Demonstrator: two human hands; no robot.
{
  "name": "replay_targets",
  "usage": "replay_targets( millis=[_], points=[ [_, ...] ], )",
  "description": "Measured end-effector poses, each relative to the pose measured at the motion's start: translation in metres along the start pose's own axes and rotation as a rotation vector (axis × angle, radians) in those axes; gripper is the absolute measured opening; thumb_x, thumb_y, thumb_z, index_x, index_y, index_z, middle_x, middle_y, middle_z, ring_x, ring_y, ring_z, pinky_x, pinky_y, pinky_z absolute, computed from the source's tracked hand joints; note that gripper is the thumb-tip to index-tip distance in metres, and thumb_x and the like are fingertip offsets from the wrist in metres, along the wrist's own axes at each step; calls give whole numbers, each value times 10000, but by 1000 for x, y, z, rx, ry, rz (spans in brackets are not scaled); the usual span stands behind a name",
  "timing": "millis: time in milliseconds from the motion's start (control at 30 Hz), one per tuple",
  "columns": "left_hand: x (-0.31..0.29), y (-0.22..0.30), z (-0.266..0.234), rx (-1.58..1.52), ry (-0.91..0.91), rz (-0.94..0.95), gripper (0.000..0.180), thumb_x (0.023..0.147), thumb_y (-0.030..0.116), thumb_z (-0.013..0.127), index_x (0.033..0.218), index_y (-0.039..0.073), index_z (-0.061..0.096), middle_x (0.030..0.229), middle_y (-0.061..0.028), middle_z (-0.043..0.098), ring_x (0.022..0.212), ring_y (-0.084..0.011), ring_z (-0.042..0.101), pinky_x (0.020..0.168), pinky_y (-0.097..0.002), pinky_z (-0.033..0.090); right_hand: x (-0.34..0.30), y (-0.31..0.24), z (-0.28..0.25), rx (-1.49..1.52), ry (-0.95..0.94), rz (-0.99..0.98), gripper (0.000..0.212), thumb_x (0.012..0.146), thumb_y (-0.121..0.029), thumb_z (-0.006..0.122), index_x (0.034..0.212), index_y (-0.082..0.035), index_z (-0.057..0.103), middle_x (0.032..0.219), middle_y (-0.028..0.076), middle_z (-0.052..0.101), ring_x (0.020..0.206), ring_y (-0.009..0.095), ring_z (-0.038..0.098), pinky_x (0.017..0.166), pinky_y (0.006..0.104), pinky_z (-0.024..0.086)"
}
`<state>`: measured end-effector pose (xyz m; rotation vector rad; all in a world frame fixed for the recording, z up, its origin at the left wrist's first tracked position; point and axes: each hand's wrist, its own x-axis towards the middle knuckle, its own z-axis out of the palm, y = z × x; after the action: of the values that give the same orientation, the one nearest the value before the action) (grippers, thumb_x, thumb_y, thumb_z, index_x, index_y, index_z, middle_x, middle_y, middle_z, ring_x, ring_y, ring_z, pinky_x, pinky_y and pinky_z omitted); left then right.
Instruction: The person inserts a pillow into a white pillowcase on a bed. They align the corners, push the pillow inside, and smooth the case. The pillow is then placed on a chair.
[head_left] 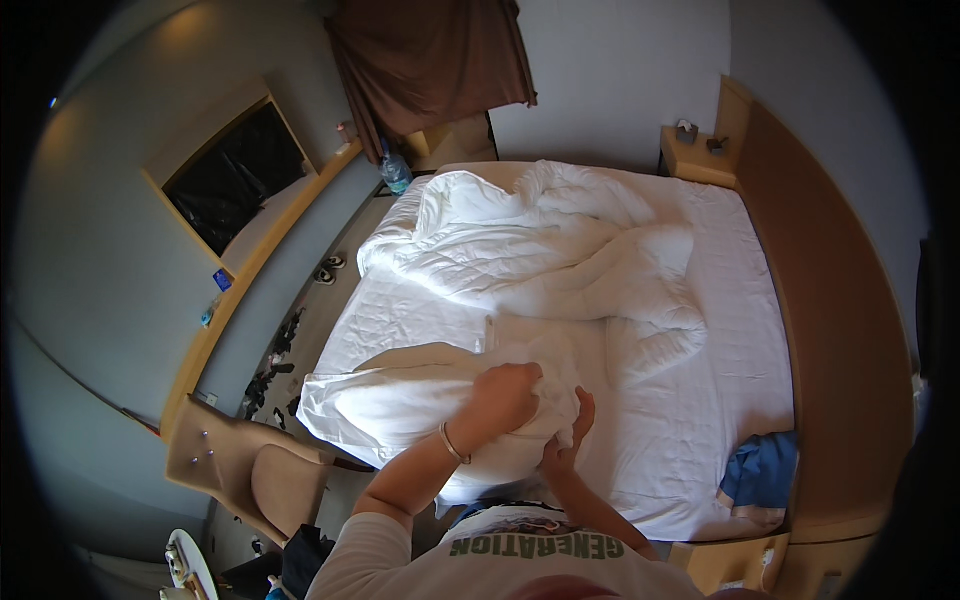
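At the near edge of the bed lies a white pillow in a loose white pillowcase (pixel 400 408), its flat corner spreading out to the left. My left hand (pixel 505 395), with a bracelet at the wrist, is closed on bunched cloth at the right end of the pillowcase. Just right of it, my right hand (pixel 568 435) grips the edge of the same cloth between thumb and fingers. The fingertips of both hands are partly hidden by the folds. Beyond the pillow, a rumpled white duvet (pixel 540 245) covers the far part of the bed (pixel 715 410).
A blue cloth (pixel 762 470) lies at the bed's near right corner, by the wooden headboard (pixel 835 300). On the left stand a tan chair (pixel 235 465) and a wall ledge (pixel 265 258). Shoes (pixel 328 270) and dark items lie on the floor. A bottle (pixel 396 172) stands past the far left corner.
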<state>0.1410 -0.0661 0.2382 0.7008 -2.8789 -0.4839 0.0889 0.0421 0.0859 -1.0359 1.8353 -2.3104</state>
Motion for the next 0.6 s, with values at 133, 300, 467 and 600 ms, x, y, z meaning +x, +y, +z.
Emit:
replay_targets(
  millis=[133,300,467,600],
  points=[
    [-17,13,-2,72,66,192,147,712,127,616,844,63,621,766,-134,649,733,-332,641,641,-427,511,5,-4,15,-162,-29,16,878,825,-324,646,1460,20,147,1467,199,228,1378,361,197,1126,463,172],
    [-37,28,2,254,242,537,127,685,130,621,769,74,543,662,-68,576,587,-242,609,527,-360,485,24,-16,42,-179,53,89,799,827,-191,661,1461,-21,205,1449,178,275,1358,338,240,1115,430,217],
    [-51,40,-3,259,391,527,113,674,110,606,738,80,518,607,-35,517,537,-207,574,485,-339,459,56,-31,50,23,123,225,621,870,-157,620,1416,-81,333,1230,121,487,1134,237,474,971,356,396],
    [-57,50,-12,237,387,458,94,666,97,608,715,76,530,595,-38,517,540,-212,574,488,-348,459,77,-46,46,372,-71,376,496,885,-109,583,1345,-115,397,1088,67,512,973,152,515,850,278,445]
  ],
)
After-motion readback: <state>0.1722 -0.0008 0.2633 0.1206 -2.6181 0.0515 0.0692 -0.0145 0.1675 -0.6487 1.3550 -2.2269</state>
